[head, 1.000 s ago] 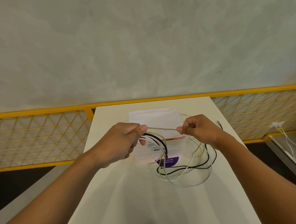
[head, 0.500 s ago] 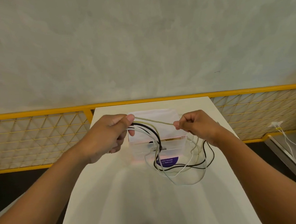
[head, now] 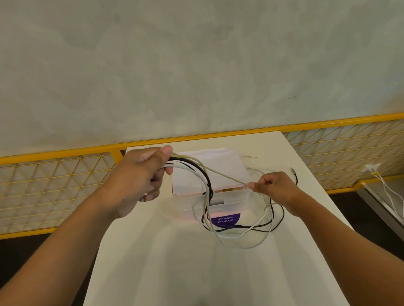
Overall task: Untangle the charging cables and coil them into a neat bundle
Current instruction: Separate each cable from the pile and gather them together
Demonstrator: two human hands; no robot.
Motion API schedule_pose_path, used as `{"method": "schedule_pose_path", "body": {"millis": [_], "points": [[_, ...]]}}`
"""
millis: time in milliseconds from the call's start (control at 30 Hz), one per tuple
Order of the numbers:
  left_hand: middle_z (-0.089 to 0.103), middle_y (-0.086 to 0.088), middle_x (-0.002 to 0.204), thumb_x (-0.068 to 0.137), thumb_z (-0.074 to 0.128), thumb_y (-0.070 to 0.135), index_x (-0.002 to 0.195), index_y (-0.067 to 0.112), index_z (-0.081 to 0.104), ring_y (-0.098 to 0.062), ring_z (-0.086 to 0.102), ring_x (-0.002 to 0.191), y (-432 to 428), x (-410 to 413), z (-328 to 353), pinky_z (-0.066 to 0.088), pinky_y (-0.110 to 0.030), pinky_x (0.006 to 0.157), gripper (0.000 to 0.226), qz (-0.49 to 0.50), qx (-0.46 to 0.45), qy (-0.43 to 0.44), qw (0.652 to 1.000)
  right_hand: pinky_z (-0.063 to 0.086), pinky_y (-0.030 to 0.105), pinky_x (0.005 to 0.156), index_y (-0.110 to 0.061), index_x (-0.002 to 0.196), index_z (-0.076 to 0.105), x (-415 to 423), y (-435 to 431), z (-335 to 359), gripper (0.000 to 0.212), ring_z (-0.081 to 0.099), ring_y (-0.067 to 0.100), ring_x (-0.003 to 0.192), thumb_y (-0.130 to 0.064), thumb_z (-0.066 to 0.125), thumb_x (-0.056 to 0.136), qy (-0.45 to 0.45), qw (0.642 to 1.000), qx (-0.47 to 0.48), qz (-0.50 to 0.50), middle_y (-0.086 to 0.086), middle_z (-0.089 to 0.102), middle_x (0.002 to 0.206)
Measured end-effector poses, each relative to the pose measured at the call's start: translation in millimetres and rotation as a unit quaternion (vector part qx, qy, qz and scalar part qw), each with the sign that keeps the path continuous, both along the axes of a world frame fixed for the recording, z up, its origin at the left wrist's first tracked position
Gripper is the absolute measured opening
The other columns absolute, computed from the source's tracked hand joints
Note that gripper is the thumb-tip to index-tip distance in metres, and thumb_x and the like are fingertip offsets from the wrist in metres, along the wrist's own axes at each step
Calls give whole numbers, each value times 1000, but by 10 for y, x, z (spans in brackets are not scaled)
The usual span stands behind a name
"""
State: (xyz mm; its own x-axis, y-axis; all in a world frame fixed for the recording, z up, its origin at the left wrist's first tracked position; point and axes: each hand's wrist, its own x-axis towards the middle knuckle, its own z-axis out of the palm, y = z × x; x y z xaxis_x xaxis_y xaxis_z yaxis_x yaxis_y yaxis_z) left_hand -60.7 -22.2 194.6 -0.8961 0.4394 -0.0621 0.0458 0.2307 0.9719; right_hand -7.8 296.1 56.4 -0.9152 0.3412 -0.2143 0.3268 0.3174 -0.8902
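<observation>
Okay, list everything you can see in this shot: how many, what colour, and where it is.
beige cable: one, beige, taut between both hands
black cable: count unclear, black, from the left grip looping down over the table
white cables: at least two, white, same bundle and loops
clear box: one, clear with a purple label, on the table under the loops
white sheet: one, white, just behind the box
table: one, white, centre
mesh railing: one, yellow, behind the table
spare lead: one, white, far right ledge
wall: one, grey, background
left hand: one, grips the cable bundle
right hand: one, pinches the beige cable
</observation>
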Motion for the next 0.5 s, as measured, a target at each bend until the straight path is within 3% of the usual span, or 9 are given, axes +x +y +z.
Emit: {"method": "schedule_pose_path", "body": {"millis": [67,133,300,500], "points": [[25,0,52,103,47,35,76,2,55,-16,22,44,-40,-22,28,24,-22,42,43,8,9,3,1000,42,26,62,14,81,62,57,61,-77,49,49,7,55,-32,80,84,-19,1000,-5,-17,5,53,59],[25,-1,53,102,48,35,75,2,56,-16,22,44,-57,-23,21,24,-24,44,43,8,7,3,1000,34,21,55,16,83,62,109,96,-175,48,41,6,50,-29,79,85,-34,999,-7,-29,-6,46,52],[24,0,53,102,49,37,74,4,57,-16,22,44,-1,-3,-39,23,-25,46,43,-7,11,-4,1000,40,23,64,15,86,64,145,71,-303,45,54,8,67,-28,78,86,-46,999,-8,-28,-5,60,63],[22,0,50,101,49,34,75,1,52,-13,22,39,-175,-88,126,24,-20,40,42,27,66,-2,997,34,22,55,5,75,63,265,207,-412,38,40,11,56,-28,79,86,-80,995,24,-61,-7,46,51]]}}
